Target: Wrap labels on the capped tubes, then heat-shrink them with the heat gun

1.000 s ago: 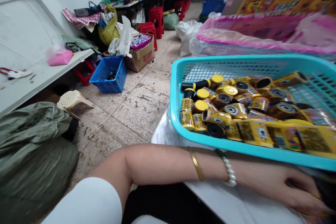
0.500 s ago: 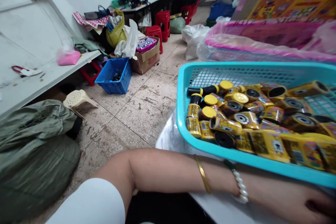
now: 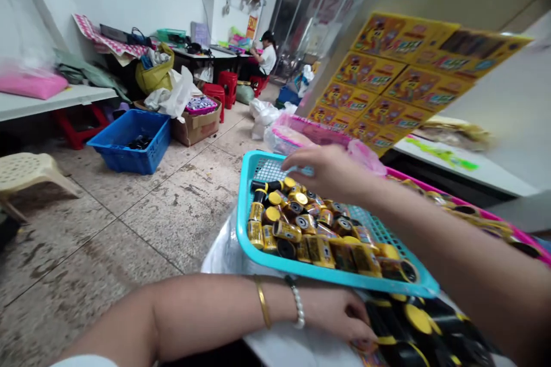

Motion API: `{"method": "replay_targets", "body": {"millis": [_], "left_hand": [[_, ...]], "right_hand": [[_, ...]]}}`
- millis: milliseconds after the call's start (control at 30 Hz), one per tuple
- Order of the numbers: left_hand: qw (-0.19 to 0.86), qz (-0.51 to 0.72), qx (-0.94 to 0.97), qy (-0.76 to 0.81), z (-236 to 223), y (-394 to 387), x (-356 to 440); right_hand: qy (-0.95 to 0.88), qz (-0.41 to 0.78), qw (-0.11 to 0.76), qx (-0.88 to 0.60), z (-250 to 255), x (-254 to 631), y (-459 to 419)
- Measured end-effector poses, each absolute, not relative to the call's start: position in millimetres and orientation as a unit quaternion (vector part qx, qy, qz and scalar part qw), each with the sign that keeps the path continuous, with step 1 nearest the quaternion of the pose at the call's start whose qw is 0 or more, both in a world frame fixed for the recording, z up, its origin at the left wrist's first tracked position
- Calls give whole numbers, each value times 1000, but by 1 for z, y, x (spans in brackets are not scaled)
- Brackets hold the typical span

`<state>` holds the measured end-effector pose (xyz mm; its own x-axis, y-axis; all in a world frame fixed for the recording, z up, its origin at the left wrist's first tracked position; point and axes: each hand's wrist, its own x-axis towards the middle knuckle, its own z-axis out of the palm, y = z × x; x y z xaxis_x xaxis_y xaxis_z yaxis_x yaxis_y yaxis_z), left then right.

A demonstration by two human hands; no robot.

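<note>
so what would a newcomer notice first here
Probably the turquoise plastic basket of yellow-and-black cylinders in the centre, with the right hand over its far side. Behind it, tilted stacked yellow printed boxes loom at upper right.

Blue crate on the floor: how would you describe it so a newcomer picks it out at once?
Find the white table at the left wall, then the speckled tiled floor beside it. Between a cream plastic stool and a brown cardboard box sits an open, rectangular blue plastic crate. Its blue walls and the black pieces inside set it apart.
</note>
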<state>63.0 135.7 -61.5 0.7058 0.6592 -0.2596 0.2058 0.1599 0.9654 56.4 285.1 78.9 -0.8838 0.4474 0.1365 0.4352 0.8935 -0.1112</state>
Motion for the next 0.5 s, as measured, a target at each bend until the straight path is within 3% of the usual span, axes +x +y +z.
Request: {"method": "replay_targets", "body": {"millis": [100, 200, 300, 500], "left_hand": [[665, 155, 630, 370, -55, 133, 59], [666, 145, 617, 393, -49, 131, 57], [673, 144, 607, 396, -48, 129, 58], [677, 144, 616, 376, -47, 128, 56]], "right_hand": [[-977, 19, -43, -209, 61, 43, 285], [-970, -5, -98, -223, 41, 34, 291], [-963, -24, -105, -249, 43, 35, 300], [-940, -37, -32, -338, 61, 19, 300]]}}
